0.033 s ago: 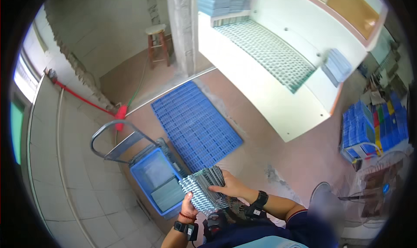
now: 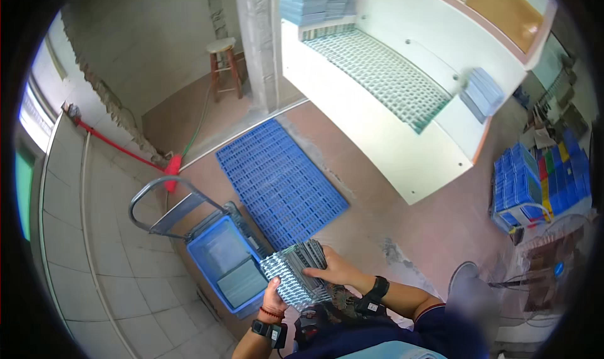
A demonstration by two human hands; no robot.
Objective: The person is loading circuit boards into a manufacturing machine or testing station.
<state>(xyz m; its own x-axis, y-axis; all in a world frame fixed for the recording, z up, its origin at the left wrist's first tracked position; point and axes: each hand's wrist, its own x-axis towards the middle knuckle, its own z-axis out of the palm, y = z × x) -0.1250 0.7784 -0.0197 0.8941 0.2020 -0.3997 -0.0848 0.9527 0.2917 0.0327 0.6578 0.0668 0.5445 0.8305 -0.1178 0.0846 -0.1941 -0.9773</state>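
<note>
Close to my body I hold a stack of thin grey-green panels (image 2: 294,272) with a silvery, bumpy pattern on the side facing left. My left hand (image 2: 272,298) grips its lower left edge, thumb on top. My right hand (image 2: 338,268) is wrapped round the right end, its thumb lying across the panels, which fan slightly apart there. Just left of the stack, a blue plastic bin (image 2: 196,253) sits on a hand trolley (image 2: 153,224). Flat grey-green panels (image 2: 243,283) lie in its near end.
A blue slatted pallet (image 2: 283,176) lies on the floor ahead. Right of it stands a white bench (image 2: 384,158) with rows of patterned pieces (image 2: 384,76) and blue-grey stacks (image 2: 314,4). Blue crates (image 2: 516,183) and a fan (image 2: 557,271) are at right, a stool (image 2: 221,48) at back.
The view has shifted very slightly, so the bench and pallet appear a little further left. Both hands keep the same hold on the stack.
</note>
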